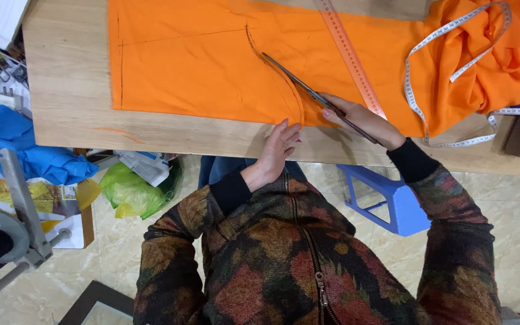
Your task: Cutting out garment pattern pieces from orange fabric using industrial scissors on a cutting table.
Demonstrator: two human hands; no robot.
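Patterned jacket sleeves point(284, 253) fill the lower middle of the frame, nearest the camera, with dark cuffs at both wrists. From them both hands reach up to the near edge of the wooden table point(67, 90).

At centre right, the right hand point(362, 120) is closed around the handles of the scissors point(308, 90). Their long axis runs diagonally: handles at lower right inside the fist, blades pointing to the upper left, tip ending near a curved dark line drawn on the orange fabric point(200, 60). The blades look nearly together; whether they are fully closed cannot be told. They lie along a curved cut that runs from the fabric's lower edge up toward the top centre.

Just left of that, the left hand point(278, 147) lies flat with fingers loosely spread, fingertips touching the fabric's lower edge beside the cut. It grips nothing. The two hands are near each other but apart.

The fabric is spread flat over the upper middle of the table, marked with straight dark lines at its left side, and bunches into folds at upper right. A long ruler point(350, 57) lies diagonally on it, just right of the scissors and roughly parallel. A white tape measure point(428, 78) loops over the bunched cloth.

Below the table sit a blue stool point(392, 201) at right, a green bag point(136, 192) and blue cloth point(13, 141) at left.
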